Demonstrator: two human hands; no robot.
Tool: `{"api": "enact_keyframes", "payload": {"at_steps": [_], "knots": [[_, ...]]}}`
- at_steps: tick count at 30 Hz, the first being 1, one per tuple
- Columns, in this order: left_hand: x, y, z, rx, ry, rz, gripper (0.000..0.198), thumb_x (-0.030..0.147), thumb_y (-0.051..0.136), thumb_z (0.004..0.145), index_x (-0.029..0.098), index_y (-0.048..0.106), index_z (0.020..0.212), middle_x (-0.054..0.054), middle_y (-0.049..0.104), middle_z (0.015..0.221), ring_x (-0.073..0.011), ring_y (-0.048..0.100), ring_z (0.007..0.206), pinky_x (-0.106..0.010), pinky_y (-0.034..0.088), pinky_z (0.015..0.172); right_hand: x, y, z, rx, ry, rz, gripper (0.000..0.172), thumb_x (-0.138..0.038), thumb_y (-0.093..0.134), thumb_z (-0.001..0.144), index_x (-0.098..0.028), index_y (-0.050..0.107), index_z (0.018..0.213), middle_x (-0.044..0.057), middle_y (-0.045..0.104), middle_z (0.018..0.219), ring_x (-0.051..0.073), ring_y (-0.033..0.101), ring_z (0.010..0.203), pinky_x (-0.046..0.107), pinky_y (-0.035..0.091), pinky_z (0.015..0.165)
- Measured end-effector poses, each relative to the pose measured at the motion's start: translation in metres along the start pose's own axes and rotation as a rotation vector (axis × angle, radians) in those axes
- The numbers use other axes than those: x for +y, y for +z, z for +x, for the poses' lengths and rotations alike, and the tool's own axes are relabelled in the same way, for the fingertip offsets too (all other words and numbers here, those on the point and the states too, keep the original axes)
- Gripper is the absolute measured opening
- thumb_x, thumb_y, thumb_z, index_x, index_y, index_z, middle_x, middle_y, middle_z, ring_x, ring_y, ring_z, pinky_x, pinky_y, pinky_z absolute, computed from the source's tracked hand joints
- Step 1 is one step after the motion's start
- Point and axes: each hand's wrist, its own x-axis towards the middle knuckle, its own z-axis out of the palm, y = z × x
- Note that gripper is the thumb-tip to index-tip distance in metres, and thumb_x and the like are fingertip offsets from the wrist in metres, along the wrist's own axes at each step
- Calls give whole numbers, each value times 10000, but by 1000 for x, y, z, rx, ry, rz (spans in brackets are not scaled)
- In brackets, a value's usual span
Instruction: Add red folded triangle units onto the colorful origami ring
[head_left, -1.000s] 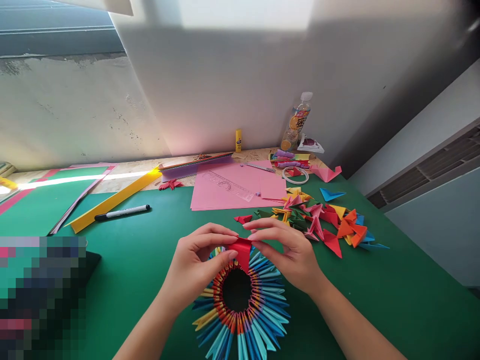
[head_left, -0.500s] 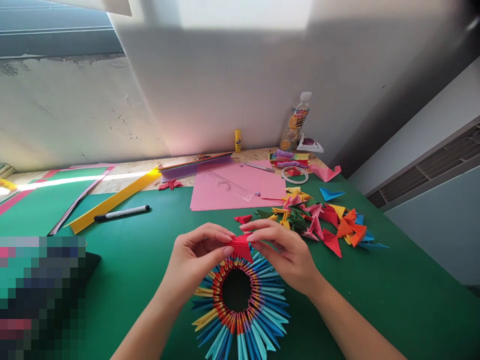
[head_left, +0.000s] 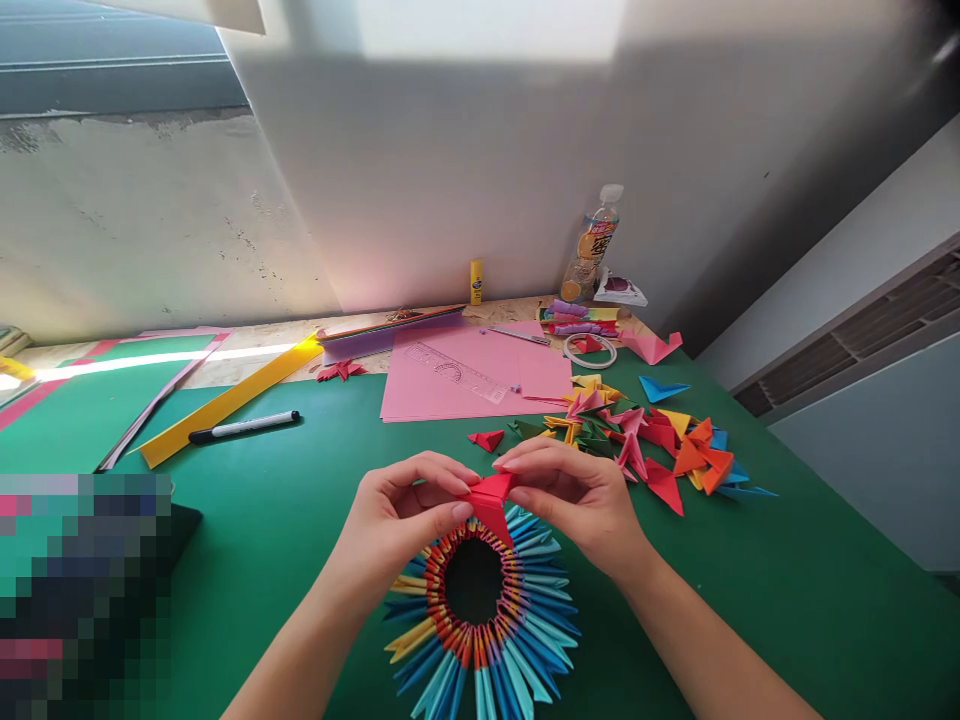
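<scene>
Above the paper ring (head_left: 480,610) on the green worktop (head_left: 300,540), left hand (head_left: 390,525) and right hand (head_left: 581,505) pinch a folded red paper piece (head_left: 491,497) between fingertips, touching the ring's far rim.

Green table (head_left: 750,590): paper ring (head_left: 480,610) under the grip; folded triangles (head_left: 660,450) right; pink sheets (head_left: 465,385) beyond; marker (head_left: 244,427) left.

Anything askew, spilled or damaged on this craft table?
Nothing stands out. Both hands, left hand and right hand, pinch a red folded paper piece over the paper ring. The loose folded pieces lie scattered in a heap, the marker is capped, and the bottle stands upright.
</scene>
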Motion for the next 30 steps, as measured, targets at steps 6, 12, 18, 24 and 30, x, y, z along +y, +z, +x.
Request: {"api": "enact_keyframes", "payload": {"at_steps": [6,12,18,24,30], "knots": [[1,0,1,-14,-45,-16,67,124,725,672,171,686,699,-18,645,857,-115,605,770,-204,508,696,-1,0,0,-24,47,9,210,-109,651,759,-265,703,889,41,638,968,161,614,907,271,543,750],[4,4,1,25,-68,-47,73,139,743,641,153,677,668,-31,643,825,-125,604,748,-216,511,679,-2,0,0,-21,42,14,125,-141,683,738,-224,695,830,52,658,870,171,617,845,308,544,745],[3,5,1,20,-108,-77,88,142,749,633,156,675,678,-29,653,827,-123,614,750,-216,523,687,-1,0,-1,-12,9,-16,168,-113,679,732,-240,694,840,35,647,830,162,613,813,292,539,712],[3,6,0,-16,-147,-74,111,144,748,641,163,674,722,-24,665,855,-128,634,768,-226,529,714,-1,0,0,-12,-6,-80,158,-99,670,735,-237,697,807,22,634,775,145,606,755,267,531,669],[3,7,-3,-39,-106,45,103,182,711,699,173,671,793,-16,665,793,-124,616,726,-224,518,671,-3,2,0,34,30,-114,122,-131,735,669,-212,685,747,-6,633,653,125,611,628,223,531,588]]}}
